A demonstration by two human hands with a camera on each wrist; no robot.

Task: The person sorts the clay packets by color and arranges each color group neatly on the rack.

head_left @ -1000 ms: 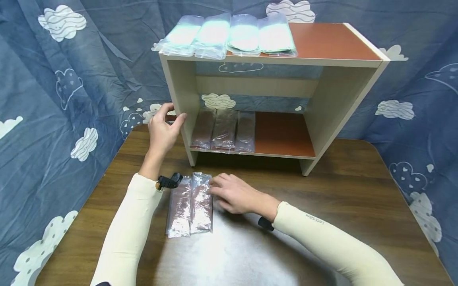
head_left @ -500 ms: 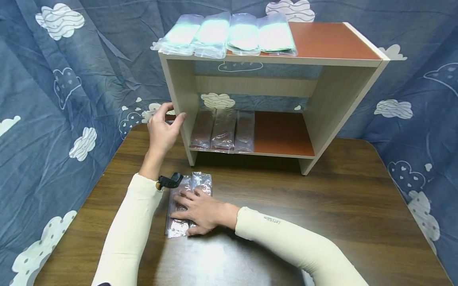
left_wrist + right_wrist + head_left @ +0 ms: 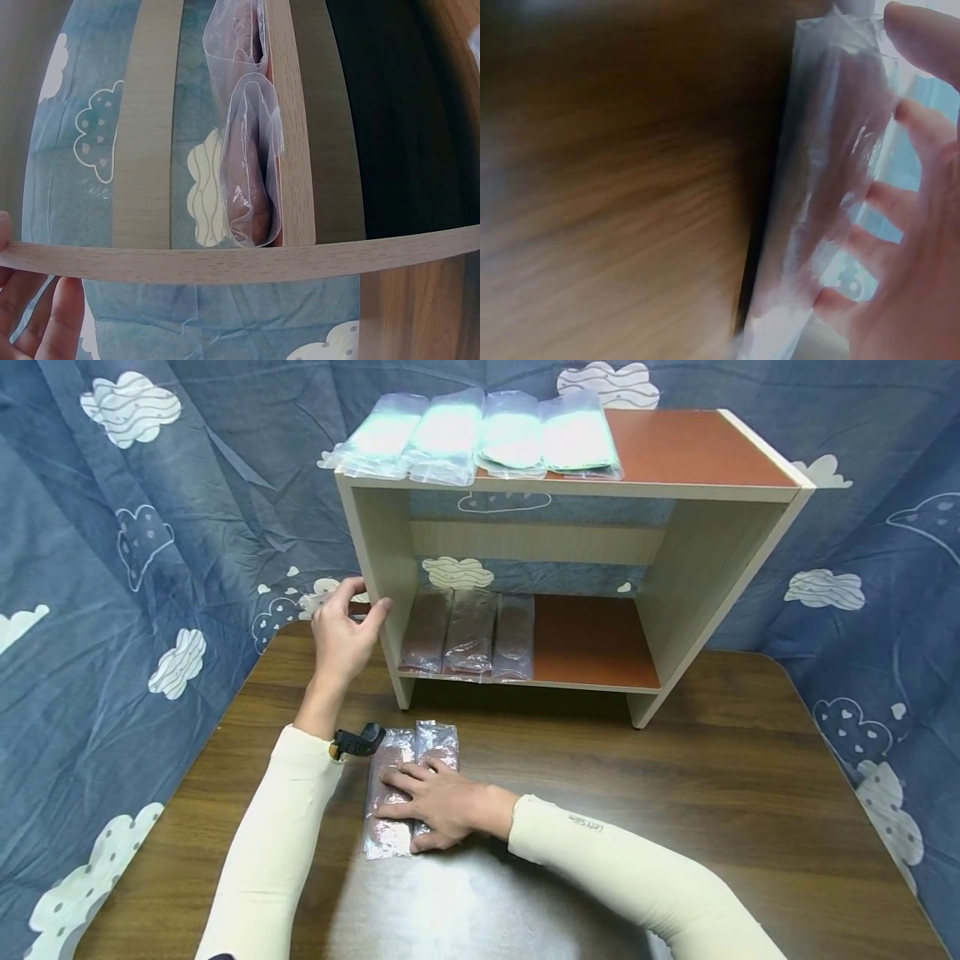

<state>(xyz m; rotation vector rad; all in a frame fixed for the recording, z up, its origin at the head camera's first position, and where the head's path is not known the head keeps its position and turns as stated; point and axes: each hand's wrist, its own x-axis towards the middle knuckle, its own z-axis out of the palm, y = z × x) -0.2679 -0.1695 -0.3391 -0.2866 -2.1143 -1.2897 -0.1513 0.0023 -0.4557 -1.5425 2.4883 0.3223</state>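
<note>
At the left of the shelf unit, my left hand [image 3: 345, 622] holds the upright side panel [image 3: 225, 262], with thumb and fingers on opposite faces of it. My right hand [image 3: 442, 802] lies with spread fingers over two clear plastic packets on the table. The left packet [image 3: 390, 839] and the right packet [image 3: 437, 739] lie side by side with reddish-brown contents, partly covered by the hand. In the right wrist view, the fingertips touch the shiny film of a packet [image 3: 829, 150].
Three similar packets [image 3: 470, 631] lie in a row on the lower shelf [image 3: 592, 643], left of its bare red-brown part. Several pale, glare-lit packets [image 3: 510, 435] line the top board [image 3: 682, 443]. A cloud-print cloth [image 3: 210, 527] hangs behind the wooden table [image 3: 750, 777].
My right hand has come from the packets' right side onto them. Over the last half second, both packets have slid slightly right under it. My left hand has stayed on the panel.
</note>
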